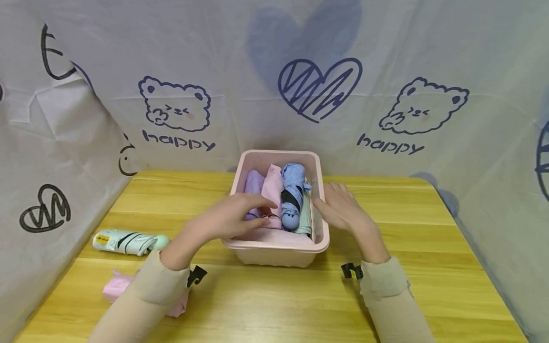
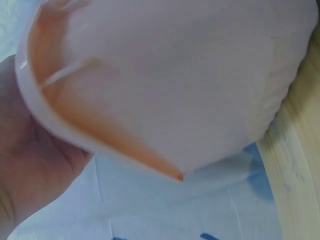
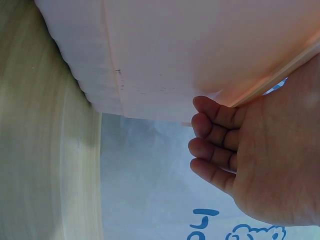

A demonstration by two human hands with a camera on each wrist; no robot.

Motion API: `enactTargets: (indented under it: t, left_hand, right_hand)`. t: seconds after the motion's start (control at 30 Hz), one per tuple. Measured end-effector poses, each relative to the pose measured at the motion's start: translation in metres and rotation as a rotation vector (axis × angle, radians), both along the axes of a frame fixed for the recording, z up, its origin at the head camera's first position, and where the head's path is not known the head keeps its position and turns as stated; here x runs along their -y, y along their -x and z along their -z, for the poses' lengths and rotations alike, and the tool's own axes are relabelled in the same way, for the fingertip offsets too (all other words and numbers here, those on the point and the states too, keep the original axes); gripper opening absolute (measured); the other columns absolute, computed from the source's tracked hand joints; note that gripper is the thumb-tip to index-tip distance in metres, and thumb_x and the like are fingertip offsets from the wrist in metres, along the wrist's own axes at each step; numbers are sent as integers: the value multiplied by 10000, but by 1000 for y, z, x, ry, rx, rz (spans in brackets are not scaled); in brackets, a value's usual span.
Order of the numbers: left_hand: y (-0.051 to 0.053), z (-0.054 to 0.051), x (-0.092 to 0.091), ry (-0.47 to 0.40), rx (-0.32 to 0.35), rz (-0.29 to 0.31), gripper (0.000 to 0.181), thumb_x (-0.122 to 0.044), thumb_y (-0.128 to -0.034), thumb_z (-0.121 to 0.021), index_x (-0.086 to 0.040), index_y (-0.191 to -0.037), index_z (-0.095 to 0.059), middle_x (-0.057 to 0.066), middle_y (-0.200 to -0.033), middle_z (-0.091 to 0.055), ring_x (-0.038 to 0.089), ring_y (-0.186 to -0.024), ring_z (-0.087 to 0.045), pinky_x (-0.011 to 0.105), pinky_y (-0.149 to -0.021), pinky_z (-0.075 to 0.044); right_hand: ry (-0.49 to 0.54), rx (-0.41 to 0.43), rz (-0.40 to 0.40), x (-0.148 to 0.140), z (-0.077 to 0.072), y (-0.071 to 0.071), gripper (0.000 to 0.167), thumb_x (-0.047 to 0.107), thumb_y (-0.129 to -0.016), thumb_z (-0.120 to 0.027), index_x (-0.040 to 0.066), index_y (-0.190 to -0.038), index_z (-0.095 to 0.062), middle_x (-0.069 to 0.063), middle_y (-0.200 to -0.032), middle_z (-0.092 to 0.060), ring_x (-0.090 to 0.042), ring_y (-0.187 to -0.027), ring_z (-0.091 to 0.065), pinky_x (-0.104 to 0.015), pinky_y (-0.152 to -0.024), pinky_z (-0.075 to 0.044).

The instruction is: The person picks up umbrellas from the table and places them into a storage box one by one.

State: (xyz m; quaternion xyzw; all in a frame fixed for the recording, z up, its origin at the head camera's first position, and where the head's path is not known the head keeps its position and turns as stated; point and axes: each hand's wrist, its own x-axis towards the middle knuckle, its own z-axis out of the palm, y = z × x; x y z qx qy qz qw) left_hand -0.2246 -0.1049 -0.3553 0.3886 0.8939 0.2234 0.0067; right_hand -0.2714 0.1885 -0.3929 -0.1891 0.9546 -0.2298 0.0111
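Observation:
A pink plastic bin [image 1: 274,257] stands at the middle of the table. Inside lie folded umbrellas side by side: a purple one [image 1: 254,180], a pink one [image 1: 272,183], a blue one [image 1: 293,177] with a black band and round handle, and a pale green one [image 1: 305,214]. My left hand [image 1: 231,214] reaches over the bin's left rim, thumb and fingers apart above the pink and purple umbrellas; whether it touches them I cannot tell. At the right rim rests my right hand [image 1: 343,205], its loosely bent fingers [image 3: 215,145] along the outer wall, gripping nothing.
On the left of the wooden table [image 1: 266,305] lies a pale green folded umbrella [image 1: 128,242] with a round handle. A pink folded item [image 1: 117,286] is partly covered by my left forearm. A printed cloth [image 1: 257,114] hangs right behind the bin.

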Motion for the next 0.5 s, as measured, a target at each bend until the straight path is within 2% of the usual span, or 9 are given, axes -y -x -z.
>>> enactTargets:
  t: [0.23, 0.37, 0.5]
  left_hand:
    - [-9, -3, 24, -120, -219, -112, 441, -155, -957, -732, -78, -1380, -636, 98, -1390, -631, 298, -1306, -580, 486, -1111, -454]
    - [-11, -2, 43, -158, -296, -162, 496, -136, -953, -730, -83, -1429, -600, 113, -1430, -606, 320, -1340, -557, 499, -1131, -432]
    - [-14, 1, 64, -152, -329, -221, 569, -144, -955, -729, -96, -1490, -542, 104, -1484, -569, 322, -1374, -529, 519, -1140, -414]
  right_hand:
    - [1, 4, -4, 0, -1, 0, 549, 448, -1055, -379, -22, -1266, -567, -143, -1110, -541, -309, -1006, -421, -418, -846, -365]
    - [8, 9, -6, 0, -1, 0, 552, 454, -1053, -370, -20, -1251, -573, -138, -1104, -542, -303, -1003, -418, -417, -851, -364]
    - [8, 6, -9, 0, -1, 0, 557, 456, -1054, -369, -22, -1256, -571, -139, -1105, -540, -306, -1005, -418, -420, -853, -366]
